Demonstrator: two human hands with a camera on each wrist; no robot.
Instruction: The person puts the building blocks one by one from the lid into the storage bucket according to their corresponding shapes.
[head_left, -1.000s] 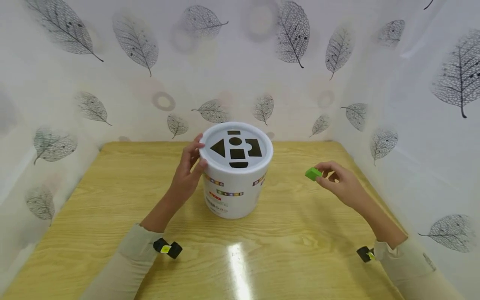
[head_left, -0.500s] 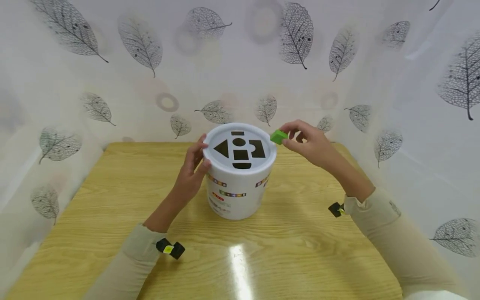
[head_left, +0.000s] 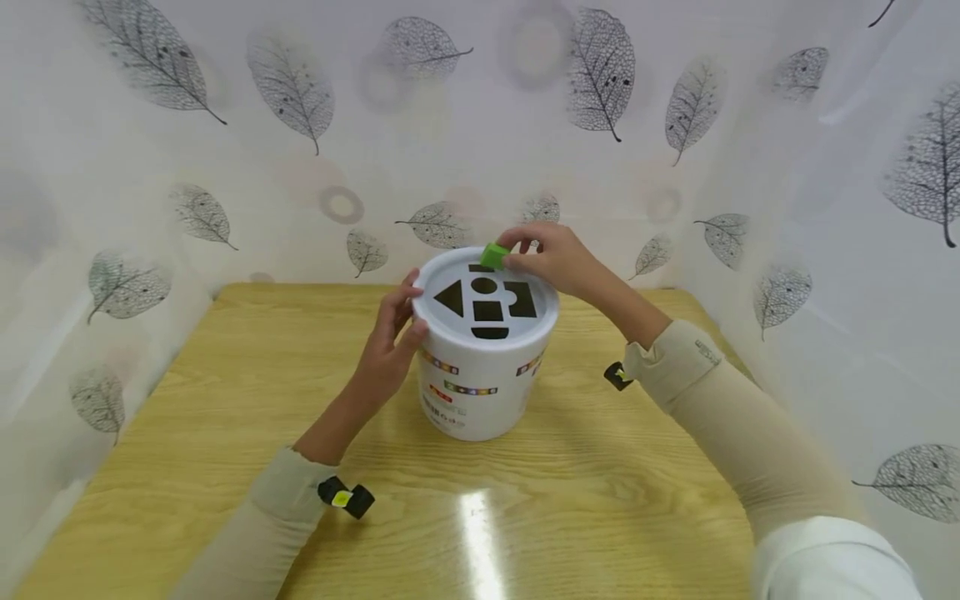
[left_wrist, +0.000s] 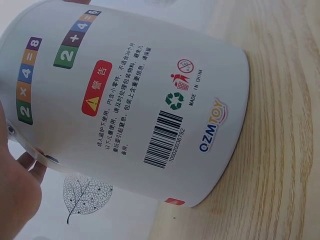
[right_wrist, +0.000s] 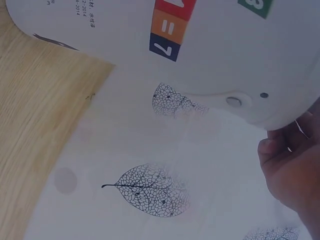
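A white toy bucket stands upright on the table, its lid cut with dark openings: a triangle, a circle, a square, a notched shape and narrow slots. My left hand holds the bucket's left side at the rim, fingers bent over the edge and thumb in front. Between thumb and fingers my right hand pinches a small green block over the back of the lid, overlapping the rear slot. In the right wrist view the right hand is partly cut off behind the bucket's rim, and the block is hidden.
The wooden table ends at the back and sides against a pale leaf-print cloth. The bucket's wall carries a barcode and coloured number strips. A metal handle rivet shows near its rim.
My right hand has carried the green block leftward and up from the right of the bucket to over the lid's back. The left hand stays at the rim.
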